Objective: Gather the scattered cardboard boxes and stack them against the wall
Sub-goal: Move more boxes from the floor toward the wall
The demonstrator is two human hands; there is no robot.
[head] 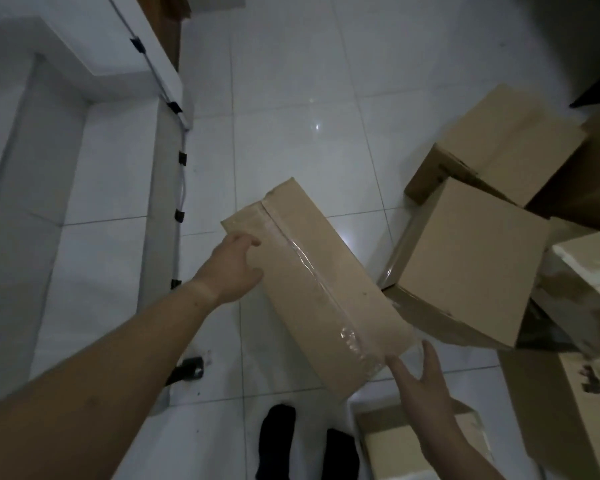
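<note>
The long taped box (312,282) lies mid-frame; the left hand (234,268) grips its upper-left end, while the right hand (421,379) presses straight, spread fingers (432,358) against its lower-right end. With no curl there, that end could slip and knock the boxes (465,265) at right.

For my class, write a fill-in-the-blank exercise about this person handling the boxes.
The left hand grips the long box at its ___ end.
The right hand touches its ___ end.
Clear ___ runs along its top.
Other boxes lie to its ___ side.
Missing: far; near; tape; right.
</note>
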